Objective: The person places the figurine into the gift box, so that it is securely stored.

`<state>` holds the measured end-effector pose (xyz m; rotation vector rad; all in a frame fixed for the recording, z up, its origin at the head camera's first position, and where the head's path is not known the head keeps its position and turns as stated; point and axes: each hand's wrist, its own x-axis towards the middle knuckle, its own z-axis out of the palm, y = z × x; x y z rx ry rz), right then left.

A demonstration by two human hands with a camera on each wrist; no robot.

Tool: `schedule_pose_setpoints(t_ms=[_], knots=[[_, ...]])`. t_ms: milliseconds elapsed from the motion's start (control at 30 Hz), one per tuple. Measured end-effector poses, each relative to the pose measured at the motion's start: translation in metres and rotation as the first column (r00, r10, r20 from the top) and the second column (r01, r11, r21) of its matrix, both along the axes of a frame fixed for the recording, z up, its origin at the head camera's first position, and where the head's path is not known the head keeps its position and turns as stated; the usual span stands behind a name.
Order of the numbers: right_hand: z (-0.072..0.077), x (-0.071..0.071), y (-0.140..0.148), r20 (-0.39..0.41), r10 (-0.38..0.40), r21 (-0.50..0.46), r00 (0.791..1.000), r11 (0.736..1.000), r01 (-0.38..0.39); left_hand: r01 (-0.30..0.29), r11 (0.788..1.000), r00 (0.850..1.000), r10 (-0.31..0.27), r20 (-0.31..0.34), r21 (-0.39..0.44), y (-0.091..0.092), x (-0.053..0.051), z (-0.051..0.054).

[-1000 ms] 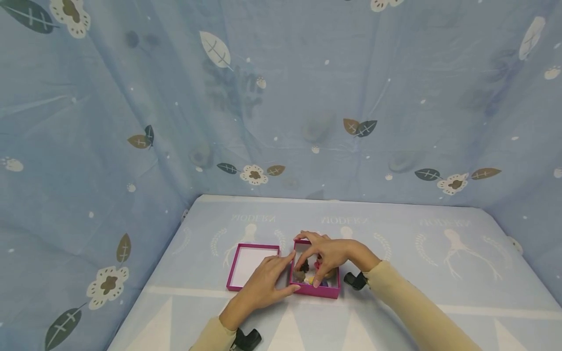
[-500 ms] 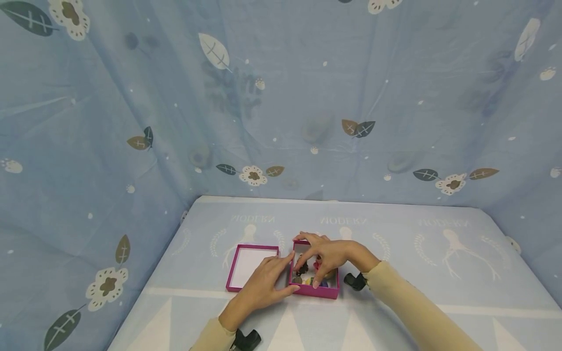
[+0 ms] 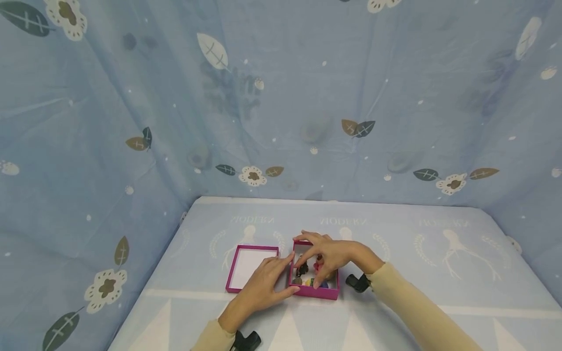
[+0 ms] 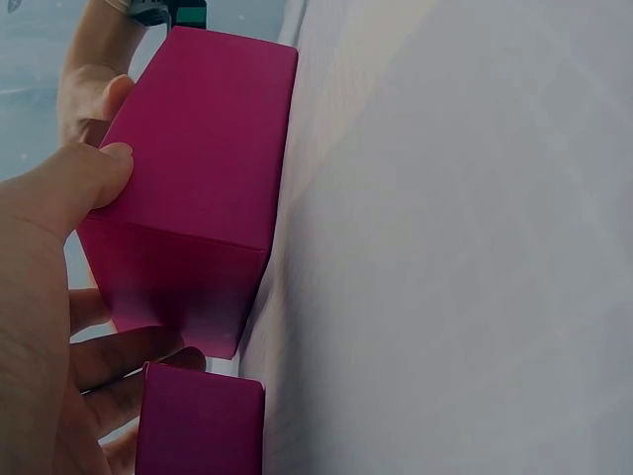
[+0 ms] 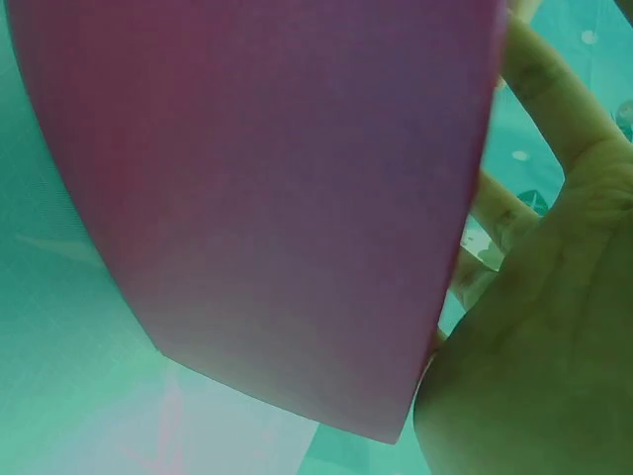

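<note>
A magenta open box (image 3: 316, 292) with a pale inside stands mid-table, holding several small coloured things, among them a dark brown one (image 3: 303, 269) and a pink one (image 3: 316, 266), too small to name. My left hand (image 3: 262, 285) holds its near left corner: the thumb lies on the front wall (image 4: 203, 148), the other fingers along the left side. My right hand (image 3: 332, 253) reaches over the box from the right. Its thumb and index finger are spread apart inside, above the small things; other fingertips touch the far rim. The right wrist view shows the box's outer wall (image 5: 267, 218) beside the palm.
A shallow magenta-edged lid (image 3: 251, 267), white inside, lies just left of the box, partly behind my left hand. The table has a pale printed cloth (image 3: 395, 312). Blue patterned fabric (image 3: 290, 97) hangs behind and to the left.
The small things in the box have shifted slightly around my right thumb and index finger. Both hands and the box stay almost where they were.
</note>
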<state>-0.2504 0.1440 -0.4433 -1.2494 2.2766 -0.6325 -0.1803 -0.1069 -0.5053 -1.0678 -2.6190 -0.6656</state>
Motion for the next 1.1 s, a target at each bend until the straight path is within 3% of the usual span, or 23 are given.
schedule_pose_setpoints(t_ms=[500, 667, 800, 1100], knots=[[0.008, 0.004, 0.009, -0.018, -0.008, -0.098, 1.000, 0.995, 0.007, 0.002, 1.000, 0.999, -0.002, -0.043, -0.008, 0.001, -0.002, 0.000], [0.002, 0.005, 0.007, -0.009, -0.006, -0.084, 1.000, 0.996, 0.005, -0.003, 1.000, 0.999, 0.003, -0.038, -0.013, 0.000, -0.001, 0.000], [-0.003, 0.005, 0.008, -0.003, -0.012, -0.070, 1.000, 0.997, 0.012, -0.008, 1.000, 1.000, 0.008, 0.001, -0.012, 0.001, 0.000, 0.001], [-0.005, 0.007, 0.006, -0.039, 0.024, -0.009, 0.999, 1.000, -0.024, -0.013, 1.000, 0.999, 0.013, 0.029, -0.016, 0.000, 0.000, 0.001]])
